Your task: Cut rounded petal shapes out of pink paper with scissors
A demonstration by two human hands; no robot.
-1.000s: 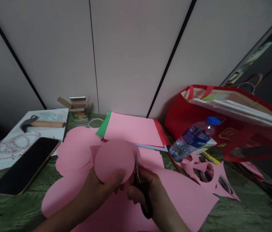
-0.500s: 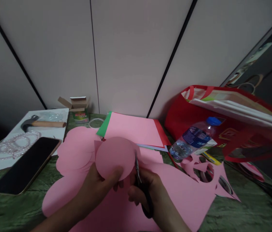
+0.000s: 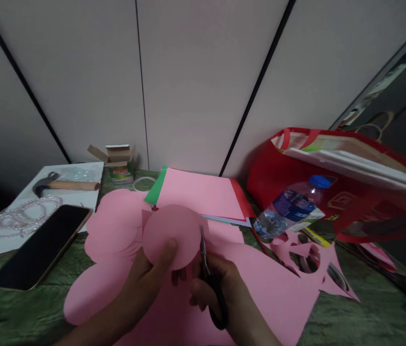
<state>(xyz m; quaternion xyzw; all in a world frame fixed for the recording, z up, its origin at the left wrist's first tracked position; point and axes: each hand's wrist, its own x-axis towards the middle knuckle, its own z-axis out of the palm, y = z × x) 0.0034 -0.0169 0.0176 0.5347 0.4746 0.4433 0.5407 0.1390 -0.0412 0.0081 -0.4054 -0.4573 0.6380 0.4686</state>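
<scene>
My left hand pinches a round pink paper piece, its thumb lying on top and its fingers beneath. In my right hand is a pair of dark-handled scissors, with the blades upright against the right edge of the round piece. A strip of pink paper still shows behind that edge. Under both hands spreads a large pink sheet. To the left lie several rounded pink cutouts in an overlapping pile.
Left are a phone, a hammer and a bead strand. Behind stand a small open box and coloured sheets. A tilted water bottle, a red bag and pink scraps are on the right.
My left thumb has slid slightly left and up on the round paper. The scissors have shifted a little, staying at the paper's right edge.
</scene>
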